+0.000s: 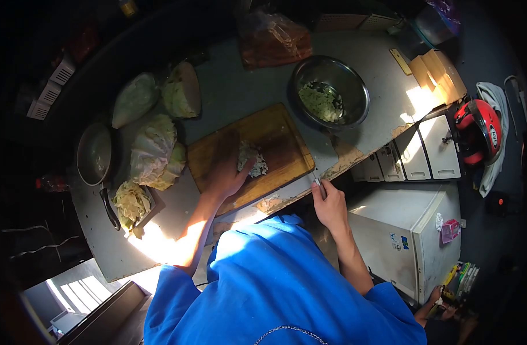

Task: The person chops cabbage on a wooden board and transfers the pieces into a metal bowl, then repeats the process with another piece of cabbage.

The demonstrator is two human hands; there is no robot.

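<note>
1. We see our left hand (226, 172) lying flat and spread on the wooden cutting board (278, 135), fingertips pressed against a small heap of chopped cabbage (250, 159) near the board's middle.
2. Our right hand (329, 202) is closed around a knife handle (317, 181) at the worktop's (246, 92) near edge, at about 4 o'clock from the board; we cannot make out the blade.
3. The two hands are well apart, one on the board, one off it.
4. At 1 o'clock from the board stands a metal bowl (355, 92) holding more shredded cabbage.
5. From 9 to 11 o'clock lie several cabbage pieces (154, 144), and beyond them at 9 o'clock a dark pan (94, 154).
6. At 12 o'clock, at the worktop's far edge, sits a plastic bag (275, 40).
</note>
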